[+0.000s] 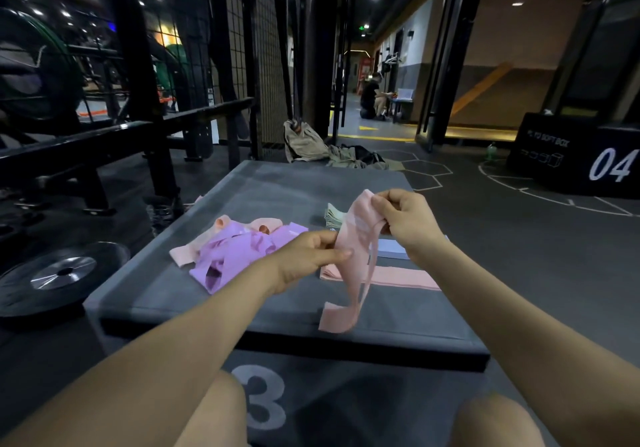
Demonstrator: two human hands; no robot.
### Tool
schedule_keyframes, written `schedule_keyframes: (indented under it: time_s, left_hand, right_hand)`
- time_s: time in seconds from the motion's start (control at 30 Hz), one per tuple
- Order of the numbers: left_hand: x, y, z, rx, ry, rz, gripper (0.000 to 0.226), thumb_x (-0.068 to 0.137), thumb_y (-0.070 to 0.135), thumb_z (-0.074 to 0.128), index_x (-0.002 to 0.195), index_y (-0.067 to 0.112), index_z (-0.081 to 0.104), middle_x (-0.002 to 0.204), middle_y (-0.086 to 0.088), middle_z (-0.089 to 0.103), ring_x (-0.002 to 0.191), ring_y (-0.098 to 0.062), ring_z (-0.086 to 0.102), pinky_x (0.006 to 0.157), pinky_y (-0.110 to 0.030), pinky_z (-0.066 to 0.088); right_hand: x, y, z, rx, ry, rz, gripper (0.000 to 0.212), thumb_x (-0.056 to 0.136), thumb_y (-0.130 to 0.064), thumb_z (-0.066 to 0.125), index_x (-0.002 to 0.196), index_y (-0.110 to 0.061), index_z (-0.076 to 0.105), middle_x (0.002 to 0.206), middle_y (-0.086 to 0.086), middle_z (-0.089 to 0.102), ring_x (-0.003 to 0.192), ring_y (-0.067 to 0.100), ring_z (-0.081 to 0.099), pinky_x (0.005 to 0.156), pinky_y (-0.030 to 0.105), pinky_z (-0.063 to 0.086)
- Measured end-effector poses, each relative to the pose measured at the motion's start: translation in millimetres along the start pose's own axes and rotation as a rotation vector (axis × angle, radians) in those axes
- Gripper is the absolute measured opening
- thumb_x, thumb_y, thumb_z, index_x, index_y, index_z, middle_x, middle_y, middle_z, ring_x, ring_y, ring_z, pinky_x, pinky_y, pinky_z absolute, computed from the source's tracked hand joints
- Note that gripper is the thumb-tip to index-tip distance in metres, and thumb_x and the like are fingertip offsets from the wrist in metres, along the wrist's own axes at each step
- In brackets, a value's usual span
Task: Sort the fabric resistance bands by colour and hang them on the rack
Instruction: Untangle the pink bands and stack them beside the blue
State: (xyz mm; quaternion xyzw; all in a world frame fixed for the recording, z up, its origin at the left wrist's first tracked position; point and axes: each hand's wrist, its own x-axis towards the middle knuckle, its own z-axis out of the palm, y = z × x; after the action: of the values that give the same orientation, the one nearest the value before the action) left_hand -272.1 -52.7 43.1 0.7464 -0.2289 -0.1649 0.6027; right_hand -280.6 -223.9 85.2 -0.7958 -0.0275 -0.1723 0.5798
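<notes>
Fingers point(346, 252) of the left hand point(308, 256) and right hand point(405, 221) pinch a pink band point(353, 263) above the box point(207, 304). Its twisted loop could snag, or drop onto the purple bands point(235, 256), mixing colours.

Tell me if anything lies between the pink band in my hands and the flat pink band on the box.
Nothing visible does. The pink band, held by both the left hand and right hand, hangs right over the flat pink band on the box.
</notes>
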Motion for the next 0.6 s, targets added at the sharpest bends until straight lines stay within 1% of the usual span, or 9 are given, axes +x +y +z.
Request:
schedule_keyframes:
  time_s: [0.07,0.13,0.23,0.3,0.37,0.43,0.47,0.57,0.6]
  left_hand:
    - [2,3,4,-0.095,0.059,0.037,0.018,0.093,0.004,0.051,0.096,0.016,0.063,0.083,0.012,0.069,0.081,0.0,0.06,0.081,-0.013,0.047]
    - [2,6,3,-0.17,0.103,0.033,0.02,0.094,0.004,0.047,0.09,0.017,0.062,0.072,0.013,0.068,0.07,0.003,0.06,0.068,-0.009,0.049]
    - [-2,12,2,-0.186,0.15,0.039,0.031,0.095,0.004,0.041,0.077,0.02,0.061,0.06,0.009,0.061,0.052,0.001,0.054,0.045,-0.008,0.039]
    - [-3,16,1,-0.235,0.163,0.037,0.043,0.093,0.005,0.036,0.064,0.023,0.061,0.055,0.009,0.058,0.049,-0.002,0.051,0.043,-0.01,0.038]
    - [-5,20,-1,-0.295,0.15,0.029,0.038,0.092,0.008,0.031,0.069,0.02,0.059,0.056,0.006,0.058,0.05,-0.005,0.052,0.044,-0.011,0.04]
    - [-6,24,-3,-0.316,0.12,0.014,0.031,0.091,0.009,0.026,0.075,0.013,0.053,0.055,0.003,0.056,0.049,-0.008,0.05,0.042,-0.013,0.038]
    - [-7,26,-3,-0.312,0.112,0.006,0.03,0.09,0.008,0.025,0.073,0.012,0.05,0.055,0.001,0.053,0.049,-0.01,0.048,0.041,-0.013,0.037]
    - [-8,30,2,-0.292,0.087,-0.003,0.028,0.089,0.007,0.028,0.065,0.012,0.042,0.056,-0.001,0.043,0.045,-0.009,0.044,0.039,-0.013,0.035]
    - [-9,32,4,-0.287,0.078,0.0,0.026,0.087,0.009,0.033,0.064,0.013,0.043,0.055,0.0,0.045,0.046,-0.009,0.045,0.041,-0.013,0.037]
  right_hand:
    - [0,3,-6,-0.011,0.005,0.013,0.022,0.096,-0.012,0.049,0.091,0.005,0.062,0.077,0.016,0.057,0.071,0.024,0.051,0.073,0.046,0.053]
    - [-2,8,-13,-0.063,0.009,0.023,0.025,0.096,-0.015,0.05,0.088,0.006,0.062,0.074,0.014,0.056,0.069,0.023,0.048,0.065,0.041,0.047]
    - [-8,16,-17,-0.15,-0.012,0.028,0.028,0.094,-0.019,0.054,0.085,0.006,0.063,0.07,0.011,0.053,0.064,0.021,0.042,0.061,0.033,0.037]
    - [-13,19,-17,-0.186,-0.046,0.033,0.021,0.093,-0.018,0.056,0.077,-0.007,0.064,0.061,0.004,0.055,0.058,0.016,0.042,0.061,0.032,0.038]
    - [-17,20,-17,-0.183,-0.095,0.022,0.022,0.092,-0.018,0.058,0.071,-0.014,0.062,0.056,-0.003,0.055,0.056,0.013,0.043,0.062,0.032,0.039]
    - [-20,20,-16,-0.229,-0.15,-0.008,0.017,0.091,-0.019,0.059,0.078,-0.011,0.065,0.063,-0.002,0.06,0.063,0.013,0.048,0.066,0.029,0.041]
    - [-22,18,-15,-0.254,-0.172,-0.024,0.015,0.091,-0.02,0.059,0.087,-0.008,0.067,0.073,0.0,0.062,0.069,0.013,0.05,0.068,0.025,0.042]
    - [-25,10,-10,-0.229,-0.253,-0.071,0.023,0.093,-0.02,0.055,0.111,-0.008,0.064,0.099,0.001,0.065,0.087,0.008,0.056,0.07,0.005,0.042]
    - [-26,8,-6,-0.203,-0.295,-0.086,0.025,0.094,-0.02,0.054,0.115,-0.008,0.062,0.104,0.001,0.066,0.092,0.007,0.057,0.074,0.004,0.042]
